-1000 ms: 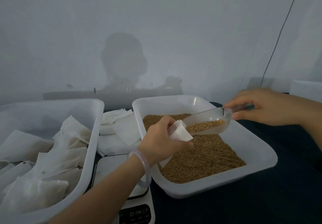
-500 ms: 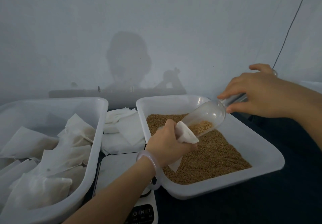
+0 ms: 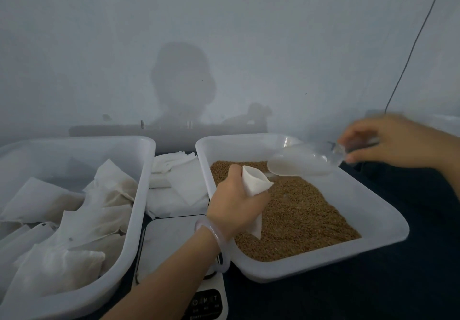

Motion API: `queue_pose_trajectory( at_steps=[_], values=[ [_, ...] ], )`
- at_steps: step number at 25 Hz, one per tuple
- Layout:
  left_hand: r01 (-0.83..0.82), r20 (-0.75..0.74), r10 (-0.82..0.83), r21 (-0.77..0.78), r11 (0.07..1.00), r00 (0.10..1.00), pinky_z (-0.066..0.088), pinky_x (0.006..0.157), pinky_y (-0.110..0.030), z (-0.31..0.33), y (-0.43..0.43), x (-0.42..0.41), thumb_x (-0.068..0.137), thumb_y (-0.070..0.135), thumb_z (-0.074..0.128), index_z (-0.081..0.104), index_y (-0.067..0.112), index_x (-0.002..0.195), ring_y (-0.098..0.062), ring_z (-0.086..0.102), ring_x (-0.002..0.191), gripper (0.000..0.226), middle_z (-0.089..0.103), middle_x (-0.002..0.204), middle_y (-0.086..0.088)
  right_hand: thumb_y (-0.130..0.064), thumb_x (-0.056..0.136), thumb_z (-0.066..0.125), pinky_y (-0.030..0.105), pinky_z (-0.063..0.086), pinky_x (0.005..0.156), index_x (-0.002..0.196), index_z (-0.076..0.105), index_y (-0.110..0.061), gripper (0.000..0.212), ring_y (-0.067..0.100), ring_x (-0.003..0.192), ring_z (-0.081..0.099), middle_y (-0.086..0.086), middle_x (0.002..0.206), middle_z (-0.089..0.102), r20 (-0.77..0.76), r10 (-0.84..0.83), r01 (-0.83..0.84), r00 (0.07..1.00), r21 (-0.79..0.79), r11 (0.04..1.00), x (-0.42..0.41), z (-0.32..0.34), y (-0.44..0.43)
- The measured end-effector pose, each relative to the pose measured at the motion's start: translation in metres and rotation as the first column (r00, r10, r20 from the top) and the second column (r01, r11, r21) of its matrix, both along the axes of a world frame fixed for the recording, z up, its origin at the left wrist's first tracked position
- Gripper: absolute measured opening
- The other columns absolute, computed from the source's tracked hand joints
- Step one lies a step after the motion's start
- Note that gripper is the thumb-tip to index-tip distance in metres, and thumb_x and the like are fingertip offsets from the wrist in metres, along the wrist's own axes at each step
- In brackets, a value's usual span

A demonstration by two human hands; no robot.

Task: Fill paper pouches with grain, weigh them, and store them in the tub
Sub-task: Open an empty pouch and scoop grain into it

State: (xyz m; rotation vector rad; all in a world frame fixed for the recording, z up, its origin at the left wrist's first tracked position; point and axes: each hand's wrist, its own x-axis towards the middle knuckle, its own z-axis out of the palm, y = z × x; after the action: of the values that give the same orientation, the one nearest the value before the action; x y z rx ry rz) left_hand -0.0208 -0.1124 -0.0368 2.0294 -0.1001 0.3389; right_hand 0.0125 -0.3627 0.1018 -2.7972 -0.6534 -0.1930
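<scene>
so the scoop (image 3: 301, 163) looks empty now and the right hand (image 3: 388, 140), pinching its handle, has swung it back off the paper pouch (image 3: 254, 182), which the left hand (image 3: 234, 202) keeps in a curled grip above the grain tray (image 3: 373, 210), so I'm guessing the scale (image 3: 169, 240) is next, then the tub (image 3: 146, 170)

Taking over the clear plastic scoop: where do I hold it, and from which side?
Take the clear plastic scoop by its narrow handle at the right end, where the right hand pinches it. Come from the right: the wide open mouth points left toward the white paper pouch, and the bowl looks too broad to pinch.
</scene>
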Motion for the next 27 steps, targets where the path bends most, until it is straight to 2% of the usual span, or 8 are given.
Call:
queue_pose_trajectory(
  at_steps=[2,4,7,13,19,22,24,27],
  values=[
    [-0.013,0.013,0.015,-0.095,0.995,1.0,0.045,0.055,-0.019,0.0,0.001,-0.002,0.077,0.03,0.068,0.045,0.021,0.099,-0.004,0.057,0.075,0.033,0.057,0.086,0.01,-0.029,0.073,0.079,0.034,0.046,0.094,0.088,0.059,-0.04,0.027,0.008,0.102,0.06,-0.018,0.099,0.063,-0.114,-0.081,0.074,0.99,-0.063,0.995,0.003,-0.033,-0.006],
    [-0.015,0.011,0.017,-0.131,0.991,1.0,0.046,0.055,-0.019,0.001,0.001,-0.002,0.078,0.028,0.067,0.047,0.021,0.101,-0.005,0.058,0.076,0.031,0.058,0.088,0.009,-0.034,0.073,0.078,0.031,0.046,0.094,0.09,0.057,-0.043,0.029,0.001,0.101,0.058,-0.023,0.098,0.061,-0.098,-0.072,0.059,0.993,-0.13,0.99,0.004,-0.071,0.004],
    [-0.026,0.016,0.028,-0.143,0.989,0.999,0.045,0.055,-0.019,0.001,0.001,-0.004,0.077,0.028,0.067,0.048,0.019,0.101,-0.004,0.058,0.076,0.032,0.058,0.088,0.009,-0.039,0.074,0.076,0.012,0.039,0.081,0.091,0.059,-0.046,0.025,-0.013,0.087,0.054,-0.029,0.086,0.057,-0.069,0.056,-0.068,0.996,-0.181,0.981,0.001,-0.106,0.025],
    [-0.024,0.022,0.027,-0.133,0.991,0.999,0.051,0.06,-0.026,0.0,0.001,-0.004,0.078,0.03,0.067,0.047,0.02,0.1,-0.008,0.059,0.077,0.031,0.058,0.088,0.007,-0.036,0.074,0.077,0.028,0.048,0.093,0.096,0.063,-0.046,0.028,-0.008,0.096,0.056,-0.026,0.099,0.063,-0.314,0.086,-0.125,0.946,-0.107,0.986,0.004,-0.109,0.021],
    [-0.019,0.02,0.022,-0.127,0.992,1.0,0.052,0.061,-0.027,0.0,0.001,-0.005,0.077,0.033,0.068,0.045,0.025,0.098,-0.006,0.059,0.076,0.032,0.056,0.086,0.011,-0.041,0.074,0.075,0.029,0.043,0.095,0.094,0.062,-0.048,0.025,-0.013,0.096,0.053,-0.03,0.095,0.063,-0.193,-0.026,-0.005,0.981,-0.154,0.988,0.009,-0.085,-0.01],
    [-0.027,0.02,0.029,-0.101,0.995,0.999,0.054,0.066,-0.034,0.001,0.001,-0.005,0.077,0.033,0.068,0.044,0.025,0.099,-0.007,0.059,0.078,0.034,0.055,0.086,0.012,-0.041,0.075,0.075,0.006,0.036,0.075,0.091,0.059,-0.051,0.025,-0.017,0.089,0.05,-0.033,0.09,0.06,-0.136,-0.05,0.025,0.989,-0.178,0.984,0.012,-0.079,-0.018],
    [-0.023,0.021,0.025,-0.083,0.996,0.999,0.054,0.067,-0.035,0.001,0.001,-0.006,0.077,0.033,0.067,0.043,0.025,0.1,-0.007,0.058,0.078,0.035,0.055,0.086,0.013,-0.043,0.076,0.074,0.002,0.029,0.065,0.092,0.059,-0.052,0.023,-0.021,0.084,0.048,-0.036,0.087,0.057,-0.093,-0.072,0.05,0.993,-0.217,0.975,0.015,-0.078,-0.021],
    [-0.016,0.03,0.018,-0.063,0.998,0.999,0.054,0.065,-0.032,0.001,0.001,-0.006,0.078,0.034,0.067,0.043,0.025,0.102,-0.006,0.058,0.078,0.035,0.055,0.086,0.014,-0.039,0.077,0.074,0.01,0.037,0.082,0.095,0.061,-0.048,0.024,-0.013,0.092,0.053,-0.031,0.094,0.061,-0.151,-0.086,0.065,0.985,-0.136,0.989,0.017,-0.083,-0.023]
  ],
)
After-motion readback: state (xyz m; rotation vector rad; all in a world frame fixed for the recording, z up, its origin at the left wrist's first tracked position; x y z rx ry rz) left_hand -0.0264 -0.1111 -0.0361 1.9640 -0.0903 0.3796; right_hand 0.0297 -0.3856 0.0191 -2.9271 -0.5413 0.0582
